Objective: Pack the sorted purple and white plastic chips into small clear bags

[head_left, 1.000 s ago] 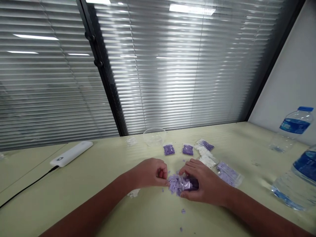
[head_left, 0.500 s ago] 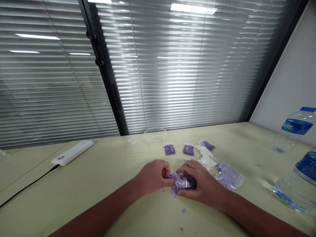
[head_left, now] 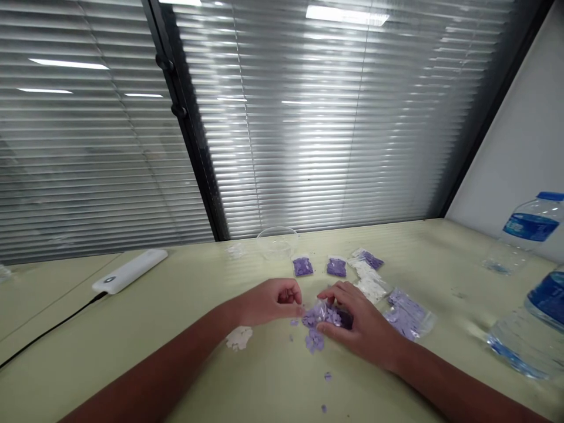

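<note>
In the head view, the person's right hand (head_left: 355,314) curves over a clear container (head_left: 332,313) at the middle of the desk (head_left: 247,388), thumb and fingers parted around its sides and keeping hold of it; its dark end is partly hidden in the palm, and whether it is a bag or a jar is hard to tell. Purple flakes (head_left: 314,339) crowd its left end and lie loose on the desk, with a few scattered toward the near edge. The left hand (head_left: 275,301) is beside them, half closed, fingers bent and thumb stretched toward the flakes; whether it pinches any cannot be told. White flakes (head_left: 239,338) lie near the left forearm. Toward the far edge are a clear bowl (head_left: 277,249) and two small purple packets (head_left: 302,266), and to their right a row of white packets (head_left: 369,283). A larger lilac packet (head_left: 408,314) lies beyond the right wrist. Near the right edge are two water bottles (head_left: 529,228), one nearer than the other. Toward the far left corner lies a white device (head_left: 130,271) with a black cable (head_left: 48,332).
</note>
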The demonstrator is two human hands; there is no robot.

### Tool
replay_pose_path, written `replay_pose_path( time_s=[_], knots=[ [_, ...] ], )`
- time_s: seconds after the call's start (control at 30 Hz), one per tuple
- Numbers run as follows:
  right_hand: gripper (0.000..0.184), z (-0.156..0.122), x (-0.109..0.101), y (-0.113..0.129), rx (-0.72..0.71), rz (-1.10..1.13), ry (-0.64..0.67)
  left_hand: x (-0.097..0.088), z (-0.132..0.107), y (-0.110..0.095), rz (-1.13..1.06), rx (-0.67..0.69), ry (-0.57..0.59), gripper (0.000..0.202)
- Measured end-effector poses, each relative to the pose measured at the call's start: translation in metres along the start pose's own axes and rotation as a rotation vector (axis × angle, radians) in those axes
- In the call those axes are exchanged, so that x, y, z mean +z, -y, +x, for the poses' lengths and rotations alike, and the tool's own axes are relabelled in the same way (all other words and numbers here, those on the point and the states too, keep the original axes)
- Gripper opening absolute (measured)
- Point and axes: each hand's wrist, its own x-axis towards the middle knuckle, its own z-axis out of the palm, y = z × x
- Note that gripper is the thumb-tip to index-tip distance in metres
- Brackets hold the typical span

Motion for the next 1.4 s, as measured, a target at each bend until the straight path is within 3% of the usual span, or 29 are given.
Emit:
replay_pose_path(
  time_s=[0.1, 0.23, 0.4, 0.5, 0.6, 0.83, 1.07, 1.27, 1.4],
  knots=[
    [0.03, 0.001, 0.0, -0.002, 0.036, -0.024, -0.05, -0.014, -0.001, 0.006, 0.012, -0.009, -0.012, 0.043],
    [0.03, 0.001, 0.001, -0.005, 0.052, -0.038, -0.074, -0.012, -0.004, 0.008, 0.075, -0.004, -0.049, 0.04],
    [0.033, -0.002, -0.006, 0.004, -0.049, 0.06, 0.105, 0.0, -0.007, 0.0, 0.114, 0.059, -0.007, 0.028],
    [0.033, -0.003, -0.009, 0.007, -0.101, 0.123, 0.153, 0.007, -0.01, -0.007, 0.152, 0.084, -0.012, 0.047],
    [0.033, -0.002, -0.007, 0.004, -0.055, 0.149, 0.077, 0.017, -0.012, -0.012, 0.252, 0.125, -0.104, 0.064],
    [0.029, -0.001, -0.004, -0.004, 0.066, 0.172, -0.014, 0.038, -0.005, -0.012, 0.239, 0.174, -0.222, 0.024],
    [0.032, 0.002, -0.002, -0.005, 0.035, 0.129, -0.004, 0.028, -0.001, -0.007, 0.147, 0.131, -0.179, 0.008],
    [0.035, 0.001, -0.002, -0.003, 0.015, 0.103, 0.009, 0.018, -0.001, -0.009, -0.056, 0.057, -0.116, 0.028],
    [0.034, 0.001, -0.003, -0.002, 0.002, 0.112, 0.013, 0.024, 0.001, -0.013, -0.168, 0.072, -0.145, 0.043]
  ],
)
